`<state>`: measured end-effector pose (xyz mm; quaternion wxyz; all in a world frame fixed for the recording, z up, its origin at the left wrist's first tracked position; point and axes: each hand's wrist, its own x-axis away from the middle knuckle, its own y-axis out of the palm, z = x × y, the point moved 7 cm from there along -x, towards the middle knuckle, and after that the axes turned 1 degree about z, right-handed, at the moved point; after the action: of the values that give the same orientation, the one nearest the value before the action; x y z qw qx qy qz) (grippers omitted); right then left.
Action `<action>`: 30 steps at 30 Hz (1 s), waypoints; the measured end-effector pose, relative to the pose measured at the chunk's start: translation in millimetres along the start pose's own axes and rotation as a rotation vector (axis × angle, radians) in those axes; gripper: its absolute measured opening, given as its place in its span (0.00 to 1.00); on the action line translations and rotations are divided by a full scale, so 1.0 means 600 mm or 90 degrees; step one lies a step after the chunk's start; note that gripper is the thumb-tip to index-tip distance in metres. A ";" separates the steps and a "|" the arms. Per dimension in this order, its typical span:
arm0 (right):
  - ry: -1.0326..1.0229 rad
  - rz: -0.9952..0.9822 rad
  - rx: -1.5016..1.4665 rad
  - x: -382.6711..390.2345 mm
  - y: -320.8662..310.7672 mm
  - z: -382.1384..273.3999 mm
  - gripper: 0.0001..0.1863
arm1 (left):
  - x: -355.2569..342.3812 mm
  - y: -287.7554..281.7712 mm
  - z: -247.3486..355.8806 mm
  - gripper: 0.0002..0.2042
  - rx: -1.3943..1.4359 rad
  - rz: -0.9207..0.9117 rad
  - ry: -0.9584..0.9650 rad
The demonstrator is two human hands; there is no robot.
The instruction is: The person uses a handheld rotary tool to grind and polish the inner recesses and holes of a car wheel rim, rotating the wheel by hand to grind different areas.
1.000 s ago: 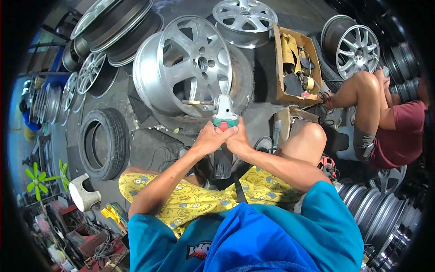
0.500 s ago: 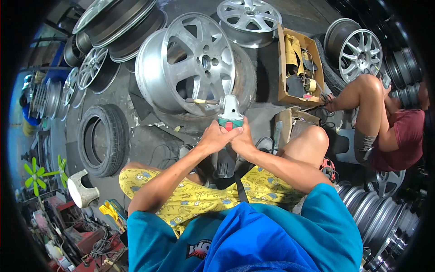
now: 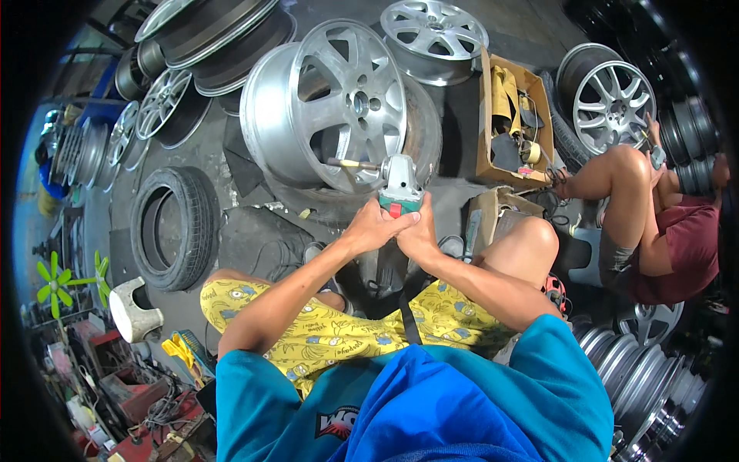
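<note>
Both my hands are closed around a white and green angle grinder (image 3: 402, 183). My left hand (image 3: 374, 229) wraps its body from the left, thumb lying across near the red part. My right hand (image 3: 419, 232) grips the same body from the right. A slim shaft with a tan tip (image 3: 346, 163) shows left of the grinder's head, in front of the wheel. Just beyond the head, a large silver alloy wheel (image 3: 348, 96) leans tilted on a worn tire (image 3: 427, 127). Whether the tool touches the rim cannot be made out.
A cardboard box (image 3: 514, 173) with yellow gloves stands at the right. Beyond it another person (image 3: 677, 231) sits by a multi-spoke wheel (image 3: 616, 100). A loose tire (image 3: 196, 231) lies left, near a white stool (image 3: 135, 312). Stacked rims (image 3: 631, 369) sit at the lower right.
The view has shifted slightly, so the wheel and grinder appear farther right. Both my hands keep their hold on the grinder. The other person's hand has moved up beside their wheel.
</note>
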<state>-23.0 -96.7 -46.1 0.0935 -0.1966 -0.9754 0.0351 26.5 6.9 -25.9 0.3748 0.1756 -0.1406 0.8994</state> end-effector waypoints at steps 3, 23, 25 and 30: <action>0.016 -0.023 -0.013 0.013 0.003 0.004 0.37 | 0.013 -0.001 -0.018 0.30 -0.036 0.099 0.041; 0.040 -0.023 -0.026 0.012 0.012 0.030 0.39 | 0.012 -0.010 -0.041 0.31 -0.060 0.127 -0.001; 0.032 -0.009 -0.004 0.007 0.018 0.034 0.40 | 0.011 -0.018 -0.046 0.30 -0.067 0.134 -0.008; 0.018 -0.004 -0.029 0.003 0.014 0.027 0.39 | -0.002 -0.017 -0.054 0.29 -0.062 0.120 -0.006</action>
<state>-24.8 -88.9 -62.4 0.1025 -0.1963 -0.9751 0.0096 27.7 25.6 -54.5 0.2963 0.1474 -0.2018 0.9218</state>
